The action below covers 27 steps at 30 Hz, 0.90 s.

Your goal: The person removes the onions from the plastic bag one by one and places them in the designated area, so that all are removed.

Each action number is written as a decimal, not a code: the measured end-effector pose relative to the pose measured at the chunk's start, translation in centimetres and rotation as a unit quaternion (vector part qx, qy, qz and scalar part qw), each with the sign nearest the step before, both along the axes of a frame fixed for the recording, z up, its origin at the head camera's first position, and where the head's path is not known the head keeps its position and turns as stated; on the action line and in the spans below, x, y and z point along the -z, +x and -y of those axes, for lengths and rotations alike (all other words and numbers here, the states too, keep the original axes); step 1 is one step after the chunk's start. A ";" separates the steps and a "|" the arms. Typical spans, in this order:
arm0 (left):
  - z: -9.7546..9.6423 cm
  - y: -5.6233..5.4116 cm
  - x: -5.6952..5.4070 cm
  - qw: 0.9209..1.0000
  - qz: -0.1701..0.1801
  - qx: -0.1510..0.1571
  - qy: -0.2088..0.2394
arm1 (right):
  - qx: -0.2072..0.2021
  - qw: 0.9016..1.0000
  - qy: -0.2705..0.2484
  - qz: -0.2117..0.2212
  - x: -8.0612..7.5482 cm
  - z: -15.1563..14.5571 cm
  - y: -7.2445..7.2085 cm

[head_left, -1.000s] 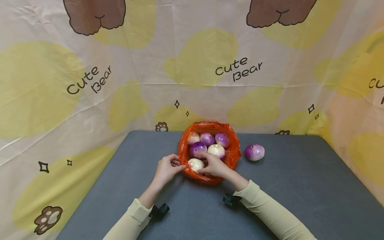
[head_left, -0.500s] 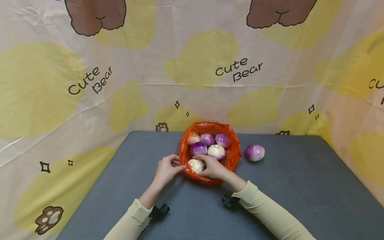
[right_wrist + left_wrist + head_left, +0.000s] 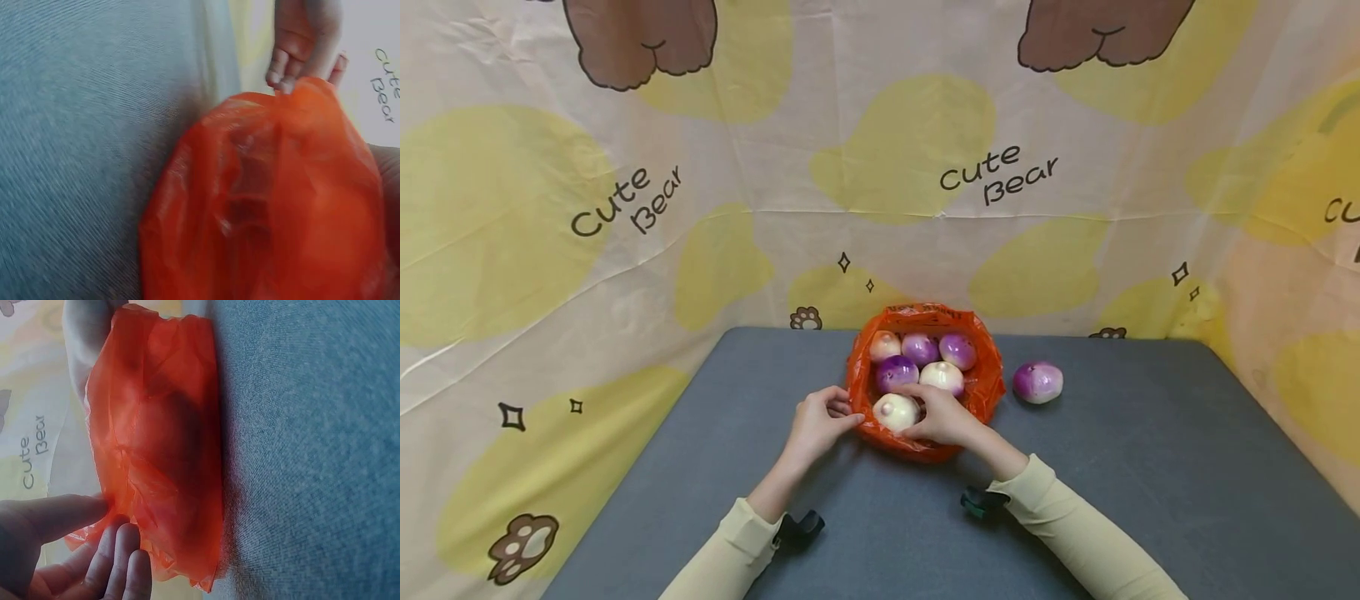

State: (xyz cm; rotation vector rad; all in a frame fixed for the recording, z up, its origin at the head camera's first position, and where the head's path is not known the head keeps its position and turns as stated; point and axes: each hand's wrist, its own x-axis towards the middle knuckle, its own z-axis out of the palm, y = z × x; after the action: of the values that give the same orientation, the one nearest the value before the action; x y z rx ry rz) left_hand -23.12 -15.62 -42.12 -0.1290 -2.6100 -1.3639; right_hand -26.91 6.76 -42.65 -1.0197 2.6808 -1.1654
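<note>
An orange plastic bag stands on the table with its mouth wide, holding several onions, some purple and some pale. My left hand pinches the left edge of the bag's rim between thumb and fingers; the left wrist view shows this hand at the bag's wrinkled side. Inside the bag at the front, my right hand grips a pale onion from its right, thumb in front and fingers behind. In the right wrist view the bag wall hides that onion and most of the right hand.
One purple and white onion lies on the grey table to the right of the bag. A printed cloth hangs behind and beside the table. Black wrist devices show beneath both sleeves.
The pale onion and the right hand's fingers have shifted slightly to the right within the bag, and more of the onion shows. My left hand stays at the rim.
</note>
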 end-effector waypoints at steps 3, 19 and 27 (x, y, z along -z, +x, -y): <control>0.0 0.1 -0.1 1.000 0.001 -0.001 0.004 | 0.004 1.000 -0.013 0.008 -0.5 -0.6 0.0; 0.2 0.0 -0.1 1.000 0.003 0.001 -0.002 | 0.051 0.997 -0.051 0.017 -3.2 -3.9 1.1; 0.2 0.1 -0.1 1.000 0.001 0.004 -0.001 | 0.072 0.996 -0.044 -0.004 -3.7 -5.7 1.5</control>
State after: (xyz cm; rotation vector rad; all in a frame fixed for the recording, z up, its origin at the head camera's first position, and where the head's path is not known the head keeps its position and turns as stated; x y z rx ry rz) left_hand -23.02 -15.81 -42.01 -0.1388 -2.6164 -1.3653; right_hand -25.41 12.43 -38.92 -0.8550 2.7711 -1.3171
